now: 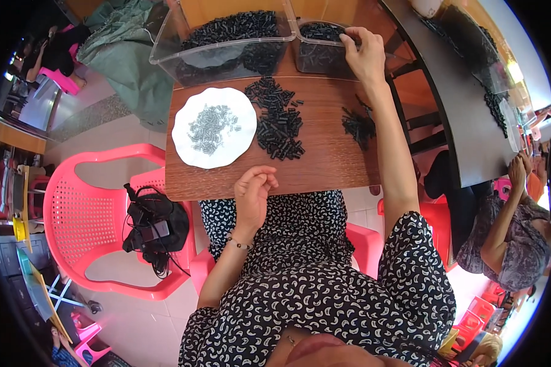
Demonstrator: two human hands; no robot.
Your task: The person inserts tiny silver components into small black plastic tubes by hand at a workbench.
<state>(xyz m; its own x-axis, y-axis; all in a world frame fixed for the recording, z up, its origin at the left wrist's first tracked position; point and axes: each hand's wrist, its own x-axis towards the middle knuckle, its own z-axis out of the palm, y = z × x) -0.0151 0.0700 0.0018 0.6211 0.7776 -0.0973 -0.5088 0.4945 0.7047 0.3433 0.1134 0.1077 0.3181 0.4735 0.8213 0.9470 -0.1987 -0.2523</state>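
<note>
right hand (364,55) bent at the small clear bin (319,43), left hand (254,189) loosely curled, can't tell if either's gripping anything, 1 pile of black pieces (278,122) sits beside the white plate (242,144)

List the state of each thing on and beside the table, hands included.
Large clear bin: open, holding many black pieces.
Smaller clear bin: open, holding black pieces.
White plate: face up, holding clear pieces.
Black pile: loose, spread beside the plate.
Dark pieces: a small separate heap.
Pink chair: upright, bearing a black bag.
Left hand: curled, contents unclear.
Right hand: at the smaller bin's rim, grip unclear.
</note>
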